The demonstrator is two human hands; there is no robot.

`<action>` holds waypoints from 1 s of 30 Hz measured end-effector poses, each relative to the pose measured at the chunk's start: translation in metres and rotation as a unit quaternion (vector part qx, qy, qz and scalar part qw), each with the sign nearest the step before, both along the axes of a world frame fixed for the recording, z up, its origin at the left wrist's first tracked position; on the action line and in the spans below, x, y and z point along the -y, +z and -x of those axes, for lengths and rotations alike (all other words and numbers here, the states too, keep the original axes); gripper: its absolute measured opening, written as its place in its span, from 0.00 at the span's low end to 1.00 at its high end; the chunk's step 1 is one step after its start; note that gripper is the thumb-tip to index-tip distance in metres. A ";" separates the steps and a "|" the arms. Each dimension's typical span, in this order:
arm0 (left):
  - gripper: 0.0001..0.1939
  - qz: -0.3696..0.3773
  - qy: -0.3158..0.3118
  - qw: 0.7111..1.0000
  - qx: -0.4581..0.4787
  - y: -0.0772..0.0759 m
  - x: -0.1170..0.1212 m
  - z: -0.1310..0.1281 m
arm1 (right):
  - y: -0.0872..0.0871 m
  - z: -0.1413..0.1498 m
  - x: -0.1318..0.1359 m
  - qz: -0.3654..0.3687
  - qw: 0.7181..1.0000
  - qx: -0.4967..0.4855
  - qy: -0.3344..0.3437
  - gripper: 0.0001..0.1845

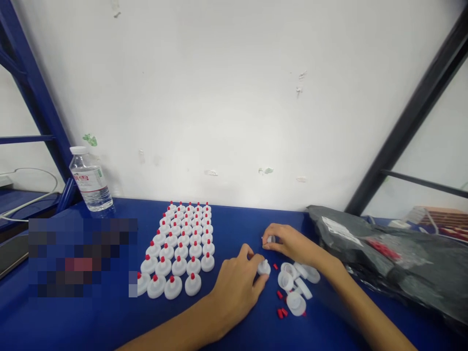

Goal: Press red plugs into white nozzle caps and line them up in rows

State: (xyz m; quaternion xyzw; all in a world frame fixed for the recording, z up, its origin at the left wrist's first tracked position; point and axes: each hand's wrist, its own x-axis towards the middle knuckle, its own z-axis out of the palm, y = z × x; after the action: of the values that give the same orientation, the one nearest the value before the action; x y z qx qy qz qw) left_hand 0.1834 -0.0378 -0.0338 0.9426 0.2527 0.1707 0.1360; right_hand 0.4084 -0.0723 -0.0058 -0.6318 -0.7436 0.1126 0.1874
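My left hand (pixel 239 278) is closed on a white round cap (pixel 263 267) whose small nozzle points up and carries no red tip. Farther back, my right hand (pixel 287 240) pinches another white cap (pixel 271 239), partly hidden by the fingers. Just in front of the right forearm lies a loose pile of white caps (pixel 296 303), some turned over or on their sides. Several small red tips (pixel 280 294) are scattered beside that pile. To the left, rows of upright white caps (pixel 179 266) each bear a red tip on top.
Everything lies on a blue table (pixel 234 224) against a white wall. A water bottle (pixel 91 180) stands at the back left. On the right is a dark plastic bag (pixel 387 258) with red pieces showing. A blurred patch covers the left side. Metal posts rise at both sides.
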 end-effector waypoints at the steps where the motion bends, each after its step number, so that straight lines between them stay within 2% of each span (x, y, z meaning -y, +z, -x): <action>1: 0.11 -0.002 0.000 1.000 0.000 0.000 0.000 0.000 | 0.000 0.001 0.000 0.001 1.000 -0.006 0.002 0.10; 7: 0.11 0.004 0.014 1.000 -0.007 -0.001 0.001 0.000 | 0.010 0.009 0.004 -0.029 0.997 -0.066 0.002 0.11; 13: 0.11 0.012 0.031 0.999 -0.008 0.001 0.001 0.000 | 0.027 0.016 0.007 -0.032 0.982 -0.187 -0.020 0.11; 20: 0.09 0.097 0.036 0.989 0.110 0.001 -0.004 -0.001 | 0.036 0.023 0.012 -0.021 0.979 -0.202 -0.004 0.11; 23: 0.09 0.130 0.056 0.979 0.148 0.001 -0.007 -0.002 | 0.039 0.026 0.014 -0.012 0.979 -0.205 0.003 0.11; 26: 0.11 0.139 0.070 0.975 0.157 0.000 -0.008 -0.003 | 0.041 0.027 0.015 -0.014 0.978 -0.207 0.003 0.12; 30: 0.11 0.130 0.057 0.978 0.150 0.000 -0.007 -0.003 | 0.041 0.027 0.015 -0.008 0.978 -0.209 0.003 0.11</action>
State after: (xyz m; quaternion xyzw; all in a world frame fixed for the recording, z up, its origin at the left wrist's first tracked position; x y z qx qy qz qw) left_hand 0.1860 -0.0312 -0.0342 0.8646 0.3028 0.2834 0.2836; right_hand 0.3811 -0.0871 0.0348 -0.5902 -0.6912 0.2365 0.3436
